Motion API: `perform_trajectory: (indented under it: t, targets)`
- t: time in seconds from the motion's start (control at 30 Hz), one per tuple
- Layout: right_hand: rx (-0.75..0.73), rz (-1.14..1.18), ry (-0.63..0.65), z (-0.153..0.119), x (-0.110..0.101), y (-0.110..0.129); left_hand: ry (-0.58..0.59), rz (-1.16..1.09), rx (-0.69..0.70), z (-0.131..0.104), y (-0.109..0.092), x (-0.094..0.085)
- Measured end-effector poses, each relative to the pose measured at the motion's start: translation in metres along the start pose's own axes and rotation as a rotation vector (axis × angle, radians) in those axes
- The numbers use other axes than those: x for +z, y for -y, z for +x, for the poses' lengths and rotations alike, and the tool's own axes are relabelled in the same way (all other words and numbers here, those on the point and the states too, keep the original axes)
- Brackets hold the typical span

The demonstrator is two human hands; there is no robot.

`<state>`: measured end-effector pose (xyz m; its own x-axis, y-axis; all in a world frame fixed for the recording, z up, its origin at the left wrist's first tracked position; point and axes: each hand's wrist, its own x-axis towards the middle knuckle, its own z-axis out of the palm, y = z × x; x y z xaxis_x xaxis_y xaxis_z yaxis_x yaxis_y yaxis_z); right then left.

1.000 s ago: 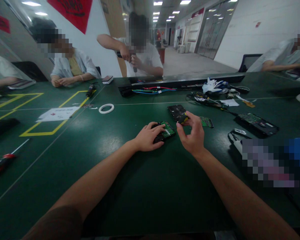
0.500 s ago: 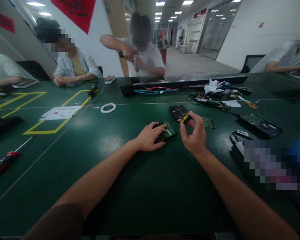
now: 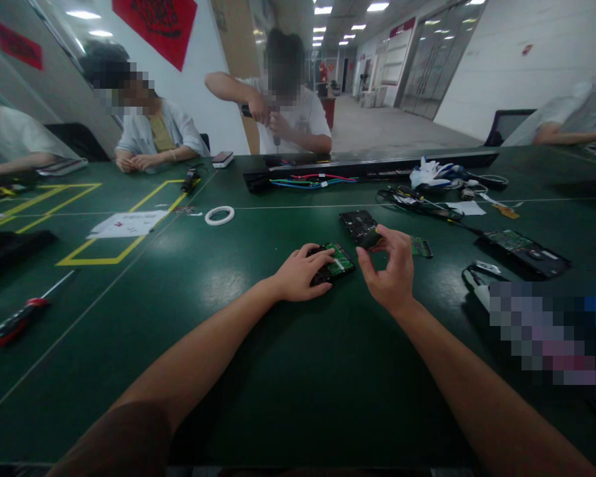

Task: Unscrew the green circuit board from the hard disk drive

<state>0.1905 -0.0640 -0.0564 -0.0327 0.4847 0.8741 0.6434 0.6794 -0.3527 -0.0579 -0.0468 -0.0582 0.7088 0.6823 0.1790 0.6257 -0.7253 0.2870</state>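
My left hand (image 3: 302, 273) lies with spread fingers on a black hard drive with a green circuit board (image 3: 338, 262), on the green table (image 3: 298, 371). Just to its right, my right hand (image 3: 390, 268) pinches a small dark tool handle with a bit of yellow (image 3: 371, 238) between thumb and fingers. The tool's far end is too small to make out. Behind the handle lies a second black drive (image 3: 355, 224). A loose green circuit board (image 3: 421, 248) sits to the right of my right hand, partly hidden by it.
A white ring (image 3: 219, 215), a paper sheet (image 3: 129, 224) and a red-black screwdriver (image 3: 17, 322) lie left. On the right are cables (image 3: 417, 202), gloves (image 3: 434, 173) and another drive with a board (image 3: 524, 252). A person (image 3: 291, 109) works across the table.
The tool handle in my right hand has turned, and less of its yellow shows. The whole view has shifted slightly. My left hand stays on the drive.
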Motion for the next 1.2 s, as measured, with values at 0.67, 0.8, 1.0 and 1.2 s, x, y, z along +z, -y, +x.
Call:
perform_trajectory:
  t: [0.67,0.8,1.0,1.2]
  targets:
    - [-0.013,-0.05,-0.001,0.0025,-0.0026,0.0023,0.0,0.014,0.001,-0.0002,0.0006,0.0003]
    - [-0.026,-0.032,0.016,0.0038,-0.0043,0.005,-0.001,0.021,0.003,-0.0002,0.0017,0.0012]
    - [-0.015,-0.03,-0.003,0.0039,-0.0038,0.0027,-0.006,0.034,0.011,-0.0001,0.0034,0.0038]
    - [-0.019,-0.03,0.007,0.0037,-0.0054,0.0035,-0.009,0.017,0.004,0.0,0.0025,0.0032]
